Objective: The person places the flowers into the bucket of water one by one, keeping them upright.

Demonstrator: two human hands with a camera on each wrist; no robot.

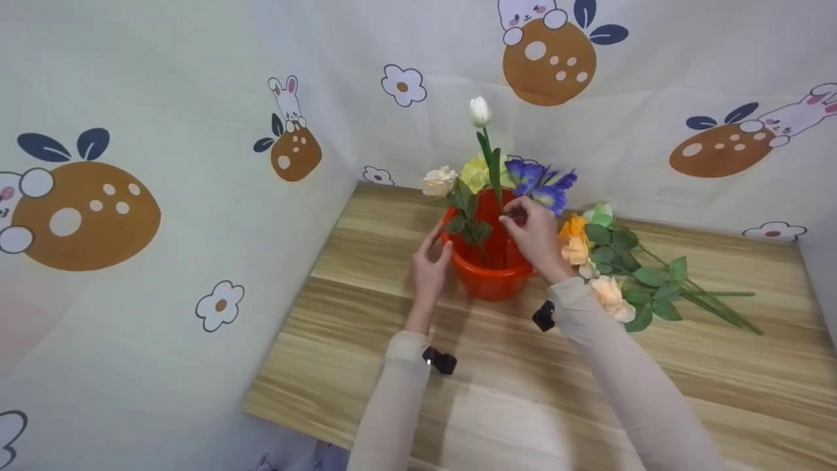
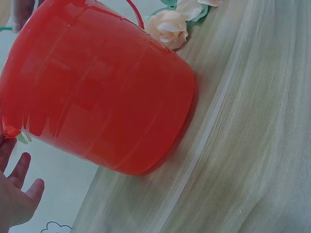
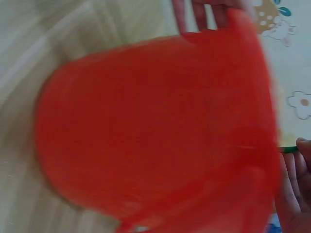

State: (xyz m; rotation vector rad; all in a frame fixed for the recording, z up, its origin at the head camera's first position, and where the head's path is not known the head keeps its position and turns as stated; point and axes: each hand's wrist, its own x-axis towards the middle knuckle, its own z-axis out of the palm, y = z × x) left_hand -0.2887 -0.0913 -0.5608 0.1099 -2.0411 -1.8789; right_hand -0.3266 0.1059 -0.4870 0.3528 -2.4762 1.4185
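A red bucket (image 1: 492, 281) stands upright on the wooden table, its side filling much of both wrist views. My right hand (image 1: 537, 237) is over its right rim and pinches the green stem of a white tulip (image 1: 480, 112), which rises out of the bucket. In the right wrist view that stem (image 3: 288, 150) shows between thumb and fingers. At the left rim my left hand (image 1: 431, 271) rests its fingers, which are spread rather than curled in the left wrist view. A cream rose (image 1: 439, 181), a yellow flower (image 1: 475, 174) and a blue-purple iris (image 1: 539, 181) lean around the bucket's rim.
Right of the bucket lie several artificial flowers, including an orange flower (image 1: 575, 229) and a peach rose (image 1: 611, 297), their stems (image 1: 719, 307) pointing right. Patterned cloth (image 1: 366, 131) hangs behind and left of the table (image 1: 366, 261). A handle (image 2: 136, 12) is attached to the bucket.
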